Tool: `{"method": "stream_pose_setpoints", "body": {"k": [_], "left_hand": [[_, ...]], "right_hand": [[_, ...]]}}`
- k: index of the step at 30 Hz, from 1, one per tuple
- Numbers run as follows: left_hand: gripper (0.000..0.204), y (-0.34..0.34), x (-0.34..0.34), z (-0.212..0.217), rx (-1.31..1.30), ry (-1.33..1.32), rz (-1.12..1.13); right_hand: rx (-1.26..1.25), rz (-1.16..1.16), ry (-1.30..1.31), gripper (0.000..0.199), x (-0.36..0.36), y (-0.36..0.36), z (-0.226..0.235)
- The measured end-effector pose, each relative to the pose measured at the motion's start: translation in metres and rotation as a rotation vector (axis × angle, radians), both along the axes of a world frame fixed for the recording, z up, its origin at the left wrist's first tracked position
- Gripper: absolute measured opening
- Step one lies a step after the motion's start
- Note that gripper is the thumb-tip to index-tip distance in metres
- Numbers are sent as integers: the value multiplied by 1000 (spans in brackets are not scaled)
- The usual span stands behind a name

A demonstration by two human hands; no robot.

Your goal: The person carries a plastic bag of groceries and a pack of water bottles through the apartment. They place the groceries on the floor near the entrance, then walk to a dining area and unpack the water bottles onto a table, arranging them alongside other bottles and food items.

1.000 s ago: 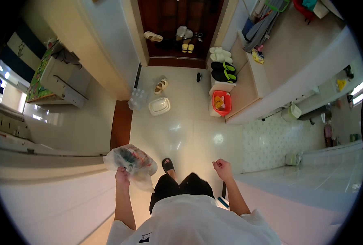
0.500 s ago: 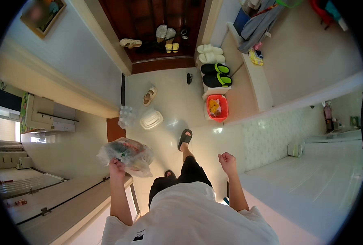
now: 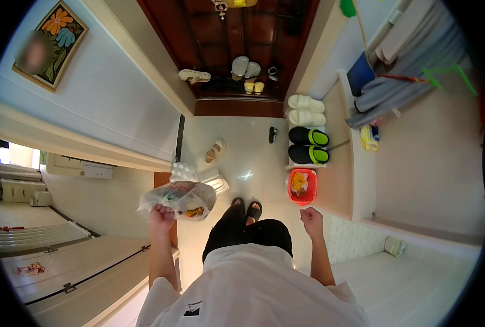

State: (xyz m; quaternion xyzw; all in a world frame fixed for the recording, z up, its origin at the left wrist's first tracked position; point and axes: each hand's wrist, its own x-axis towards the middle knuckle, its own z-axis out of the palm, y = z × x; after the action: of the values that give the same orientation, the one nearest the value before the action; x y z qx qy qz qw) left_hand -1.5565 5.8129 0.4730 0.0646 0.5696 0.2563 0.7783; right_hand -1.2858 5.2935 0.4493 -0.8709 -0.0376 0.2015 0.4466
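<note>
From my left hand hangs a clear plastic bag, its top gathered in my closed fingers. Something yellow and orange, along with green and red patches, shows through the plastic; I cannot make out what they are. On my other side, my right hand is held out with its fingers curled in and nothing visible in them. The nearest thing to it is a red bin holding yellow and pink scraps, a little beyond the knuckles and not touched.
Past the bin, black-and-green clogs and white slippers sit on a rack by the right wall. A dark red door stands ahead, with shoes in front. A beige sandal and a pale plastic stool lie on the floor at left.
I have walked forward toward the door, and my feet are now close together. The bag has come along in my left hand; the bin is now nearer my right hand.
</note>
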Motion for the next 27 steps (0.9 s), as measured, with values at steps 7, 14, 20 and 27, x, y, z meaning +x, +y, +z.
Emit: {"method": "stream_pose_setpoints", "body": {"k": [7, 14, 20, 27], "left_hand": [[37, 43, 71, -43, -40, -79, 127], [38, 78, 166, -72, -163, -123, 285], [37, 120, 206, -126, -175, -116, 435], [34, 176, 275, -155, -187, -262, 701]], "right_hand": [[28, 65, 13, 23, 92, 57, -8], [14, 192, 83, 22, 186, 151, -28], [102, 357, 196, 19, 234, 289, -54], [221, 639, 259, 23, 252, 451, -111]]}}
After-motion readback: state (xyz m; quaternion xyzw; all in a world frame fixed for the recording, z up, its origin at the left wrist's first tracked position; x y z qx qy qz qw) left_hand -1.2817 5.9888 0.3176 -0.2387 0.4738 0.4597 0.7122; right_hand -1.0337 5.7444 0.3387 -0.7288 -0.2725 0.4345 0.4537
